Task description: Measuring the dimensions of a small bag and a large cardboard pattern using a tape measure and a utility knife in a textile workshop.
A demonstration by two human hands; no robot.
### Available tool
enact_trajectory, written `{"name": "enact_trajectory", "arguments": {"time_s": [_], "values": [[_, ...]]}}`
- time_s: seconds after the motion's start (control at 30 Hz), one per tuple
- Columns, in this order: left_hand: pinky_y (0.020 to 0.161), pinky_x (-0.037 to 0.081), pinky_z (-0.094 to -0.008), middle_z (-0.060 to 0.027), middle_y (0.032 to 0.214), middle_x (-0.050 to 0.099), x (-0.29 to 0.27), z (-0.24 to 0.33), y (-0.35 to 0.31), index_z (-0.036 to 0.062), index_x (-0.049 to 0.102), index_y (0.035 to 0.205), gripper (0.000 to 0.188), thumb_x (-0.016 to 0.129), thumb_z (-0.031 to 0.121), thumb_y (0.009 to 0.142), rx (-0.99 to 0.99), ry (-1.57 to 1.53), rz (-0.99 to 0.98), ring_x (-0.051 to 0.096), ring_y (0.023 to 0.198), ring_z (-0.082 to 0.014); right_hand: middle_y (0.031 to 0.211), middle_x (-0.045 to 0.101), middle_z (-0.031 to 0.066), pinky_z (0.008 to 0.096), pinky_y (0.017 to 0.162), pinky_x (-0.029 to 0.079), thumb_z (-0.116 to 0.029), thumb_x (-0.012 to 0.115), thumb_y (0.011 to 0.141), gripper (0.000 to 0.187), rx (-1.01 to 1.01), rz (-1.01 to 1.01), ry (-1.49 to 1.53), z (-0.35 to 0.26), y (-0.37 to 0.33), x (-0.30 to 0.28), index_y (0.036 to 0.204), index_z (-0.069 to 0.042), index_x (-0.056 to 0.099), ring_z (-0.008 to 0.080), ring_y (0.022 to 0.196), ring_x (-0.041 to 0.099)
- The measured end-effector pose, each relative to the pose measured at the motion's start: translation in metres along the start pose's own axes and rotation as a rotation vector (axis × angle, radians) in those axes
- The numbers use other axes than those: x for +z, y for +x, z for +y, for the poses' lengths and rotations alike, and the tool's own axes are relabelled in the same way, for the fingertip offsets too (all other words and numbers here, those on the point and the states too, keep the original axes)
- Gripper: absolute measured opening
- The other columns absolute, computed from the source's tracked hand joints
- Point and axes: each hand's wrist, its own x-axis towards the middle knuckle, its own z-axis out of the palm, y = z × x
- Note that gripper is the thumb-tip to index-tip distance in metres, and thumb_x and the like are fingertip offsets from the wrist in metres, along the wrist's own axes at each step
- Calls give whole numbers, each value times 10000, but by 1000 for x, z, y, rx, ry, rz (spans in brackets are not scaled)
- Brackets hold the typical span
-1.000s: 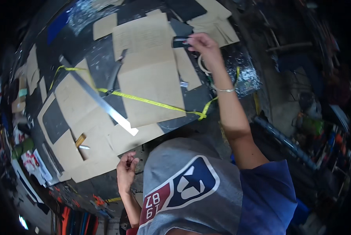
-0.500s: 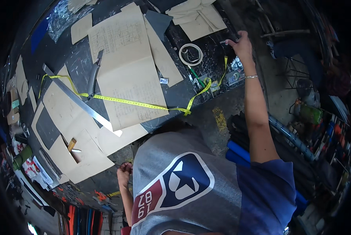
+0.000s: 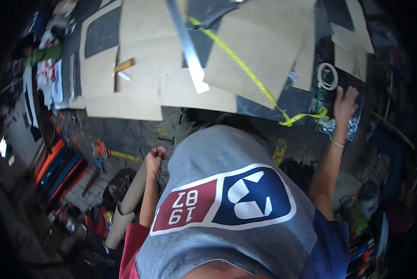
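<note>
My right hand (image 3: 345, 104) reaches to the right end of the dark worktable (image 3: 259, 108). Its thumb and fingers are apart, and I see nothing held in them. A roll of pale tape (image 3: 321, 83) lies just beyond it, with a green pen (image 3: 318, 96) beside the roll. The loose end of a yellow measuring tape (image 3: 245, 69) curls close to my right wrist. My left hand (image 3: 155, 157) hangs at my side, off the table, fingers curled in with no object showing.
Large brown cardboard sheets (image 3: 194, 100) cover much of the table. A metal ruler (image 3: 186, 46) lies across them, and a yellow-brown cutter-like tool (image 3: 125, 64) rests to its left. A cardboard tube (image 3: 133, 190) stands by my left arm. Rolled coloured material (image 3: 62, 162) sits at lower left.
The view has swung, so the table now sits higher in it. My right hand has moved nearer the tape roll, its fingers spread wider. My left hand stays at my side.
</note>
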Motion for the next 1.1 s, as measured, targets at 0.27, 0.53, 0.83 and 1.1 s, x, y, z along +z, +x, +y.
{"name": "enact_trajectory", "arguments": {"time_s": [0.27,0.53,0.83,1.1], "values": [[651,506,-374,-149,795,668,-46,-27,47,10,659,981,259,525,224,1038,228,244,125,654,687,-245,1209,698,129,291,964,478,-346,546,1037,446,-90,328,797,-131,-49,-79,1275,21,635,171,1091,648],[696,481,-414,-142,692,592,-170,-109,106,-54,542,790,440,552,322,1018,185,44,155,609,692,-234,881,696,87,265,780,487,-272,507,1048,345,-436,-66,728,-402,-248,-87,926,-6,690,108,873,635],[761,535,-299,-81,1042,559,-245,64,97,93,559,1092,133,567,198,1011,453,-676,-213,636,967,-173,1270,621,166,412,964,502,-129,728,854,251,-1205,-78,892,-629,-372,-181,1092,-52,715,325,1194,590],[1175,241,-598,-109,1629,245,-284,179,60,209,247,1580,749,307,671,993,-2,-1529,-674,288,1470,-321,1446,530,75,587,1205,163,-372,632,863,561,-1672,-143,631,-764,-359,-146,1392,-198,565,352,1441,358]]}}
